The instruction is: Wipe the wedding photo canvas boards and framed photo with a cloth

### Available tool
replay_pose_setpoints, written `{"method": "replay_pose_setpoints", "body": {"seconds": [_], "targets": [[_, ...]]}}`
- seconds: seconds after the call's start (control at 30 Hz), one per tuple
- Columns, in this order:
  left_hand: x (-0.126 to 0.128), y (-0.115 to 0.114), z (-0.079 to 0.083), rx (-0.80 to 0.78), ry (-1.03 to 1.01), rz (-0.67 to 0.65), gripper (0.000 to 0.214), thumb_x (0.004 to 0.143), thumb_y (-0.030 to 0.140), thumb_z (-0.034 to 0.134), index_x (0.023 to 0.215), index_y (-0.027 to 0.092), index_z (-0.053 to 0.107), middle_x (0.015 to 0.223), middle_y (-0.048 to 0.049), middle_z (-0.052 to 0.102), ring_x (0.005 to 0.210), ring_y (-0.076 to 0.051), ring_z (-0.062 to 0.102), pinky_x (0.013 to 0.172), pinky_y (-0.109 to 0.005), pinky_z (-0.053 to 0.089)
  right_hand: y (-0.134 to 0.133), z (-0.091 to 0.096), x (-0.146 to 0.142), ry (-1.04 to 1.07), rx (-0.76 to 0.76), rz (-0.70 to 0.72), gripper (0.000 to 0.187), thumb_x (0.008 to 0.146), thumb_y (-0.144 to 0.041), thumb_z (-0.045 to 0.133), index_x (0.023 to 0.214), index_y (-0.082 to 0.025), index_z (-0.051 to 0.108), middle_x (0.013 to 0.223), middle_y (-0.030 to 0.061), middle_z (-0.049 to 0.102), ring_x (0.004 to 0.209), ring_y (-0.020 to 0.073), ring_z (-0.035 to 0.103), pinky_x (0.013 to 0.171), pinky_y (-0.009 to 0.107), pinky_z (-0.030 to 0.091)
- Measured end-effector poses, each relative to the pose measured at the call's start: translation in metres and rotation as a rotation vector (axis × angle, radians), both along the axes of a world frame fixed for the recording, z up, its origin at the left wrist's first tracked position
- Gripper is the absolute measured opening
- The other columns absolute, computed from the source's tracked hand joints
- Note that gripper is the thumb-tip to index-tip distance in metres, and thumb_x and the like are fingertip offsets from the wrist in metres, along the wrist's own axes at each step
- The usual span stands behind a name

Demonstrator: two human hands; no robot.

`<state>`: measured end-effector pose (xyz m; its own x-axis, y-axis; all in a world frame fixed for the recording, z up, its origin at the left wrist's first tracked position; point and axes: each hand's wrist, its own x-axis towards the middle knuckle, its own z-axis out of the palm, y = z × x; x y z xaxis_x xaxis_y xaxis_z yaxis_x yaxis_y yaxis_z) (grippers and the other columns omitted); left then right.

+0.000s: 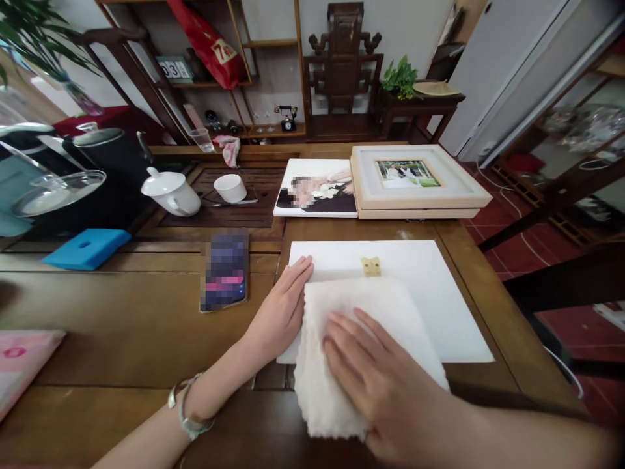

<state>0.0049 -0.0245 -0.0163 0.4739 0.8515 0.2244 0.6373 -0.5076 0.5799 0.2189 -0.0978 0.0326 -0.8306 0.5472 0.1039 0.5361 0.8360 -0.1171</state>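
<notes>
A white flat board (430, 286) lies on the wooden table (122, 326) in front of me, with a small brass hanger (370, 266) near its far edge. A white fluffy cloth (336, 332) covers the board's near left part and hangs over its near edge. My right hand (385, 384) lies flat on the cloth, fingers stretched out. My left hand (283, 309) rests flat on the board's left edge beside the cloth, fingers together and extended. A bracelet sits on my left wrist.
Beyond the board stand a framed photo (415, 179) and a photo print (317, 189). A phone (224, 270) lies left of the board. A blue pad (88, 247), white teapot (170, 192), cup (230, 187) and kettles occupy the far left. Red floor drops off to the right.
</notes>
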Motion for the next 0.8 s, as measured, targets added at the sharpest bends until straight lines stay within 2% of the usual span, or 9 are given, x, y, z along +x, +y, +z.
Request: {"method": "replay_pose_setpoints", "body": {"seconds": [0.1,0.17,0.3,0.4,0.47,0.57,0.63,0.7,0.8], "targets": [[0.001,0.000,0.001,-0.016,-0.011,0.022,0.046,0.101,0.021,0.029,0.145,0.018,0.042,0.155,-0.0117,0.039,0.147,-0.024,0.028,0.122,-0.049,0.023,0.028,0.001,0.006,0.027,-0.131,-0.071,0.090,0.067,-0.018,0.061,0.150,-0.004,0.030,0.161,0.0238,0.017,0.149,0.0388,0.005,0.118,0.060,0.015],[0.003,0.000,0.000,-0.007,-0.008,0.038,0.045,0.102,0.024,0.030,0.145,0.018,0.042,0.154,-0.0114,0.040,0.146,-0.024,0.029,0.122,-0.049,0.023,0.049,0.001,0.014,0.032,-0.177,-0.145,0.094,0.064,-0.012,0.059,0.152,-0.007,0.025,0.163,0.0188,0.012,0.149,0.0338,-0.001,0.120,0.058,0.012],[0.003,0.000,-0.001,0.007,0.020,0.055,0.044,0.104,0.026,0.030,0.146,0.016,0.040,0.155,-0.0119,0.039,0.147,-0.023,0.028,0.122,-0.049,0.020,0.080,-0.002,0.042,0.088,-0.167,-0.301,0.085,0.069,-0.009,0.050,0.151,-0.011,0.029,0.161,0.0124,0.026,0.150,0.0278,0.007,0.120,0.057,0.011],[0.003,0.000,-0.001,-0.001,0.037,0.051,0.044,0.104,0.025,0.030,0.146,0.016,0.040,0.155,-0.0113,0.038,0.147,-0.023,0.028,0.122,-0.050,0.021,0.088,-0.007,0.068,0.110,-0.132,-0.418,0.079,0.072,-0.010,0.047,0.149,-0.012,0.033,0.158,0.0111,0.033,0.149,0.0272,0.015,0.119,0.058,0.017],[0.002,-0.001,-0.001,0.003,0.039,0.054,0.044,0.103,0.025,0.031,0.146,0.016,0.040,0.155,-0.0109,0.038,0.147,-0.023,0.028,0.122,-0.050,0.022,0.078,-0.011,0.082,0.072,-0.091,-0.489,0.076,0.072,-0.011,0.045,0.148,-0.012,0.036,0.156,0.0119,0.036,0.148,0.0300,0.018,0.117,0.061,0.020],[0.003,-0.001,-0.001,0.006,0.042,0.063,0.045,0.103,0.024,0.031,0.146,0.016,0.040,0.155,-0.0109,0.038,0.147,-0.023,0.028,0.122,-0.049,0.023,0.036,-0.014,0.089,0.002,-0.015,-0.512,0.088,0.065,-0.006,0.043,0.152,-0.015,0.028,0.157,0.0108,0.033,0.148,0.0333,0.017,0.113,0.067,0.026],[0.003,0.000,-0.001,0.007,0.042,0.065,0.045,0.103,0.024,0.031,0.146,0.015,0.040,0.155,-0.0112,0.038,0.147,-0.023,0.028,0.122,-0.048,0.022,0.000,-0.012,0.088,-0.018,0.042,-0.452,0.100,0.060,-0.003,0.043,0.155,-0.018,0.018,0.158,0.0085,0.032,0.148,0.0332,0.017,0.110,0.066,0.034],[0.003,0.000,-0.001,0.008,0.040,0.059,0.045,0.102,0.023,0.031,0.145,0.016,0.041,0.154,-0.0107,0.039,0.146,-0.023,0.029,0.122,-0.048,0.023,-0.029,-0.007,0.085,-0.031,0.046,-0.369,0.106,0.055,-0.004,0.044,0.156,-0.017,0.017,0.158,0.0085,0.032,0.147,0.0351,0.018,0.107,0.065,0.038],[0.003,0.001,0.000,0.004,0.036,0.047,0.044,0.102,0.024,0.032,0.145,0.019,0.042,0.154,-0.0090,0.040,0.146,-0.023,0.029,0.122,-0.049,0.024,-0.034,0.000,0.081,-0.029,-0.004,-0.316,0.106,0.052,-0.005,0.045,0.155,-0.016,0.021,0.157,0.0072,0.033,0.148,0.0337,0.017,0.110,0.063,0.037]]}}
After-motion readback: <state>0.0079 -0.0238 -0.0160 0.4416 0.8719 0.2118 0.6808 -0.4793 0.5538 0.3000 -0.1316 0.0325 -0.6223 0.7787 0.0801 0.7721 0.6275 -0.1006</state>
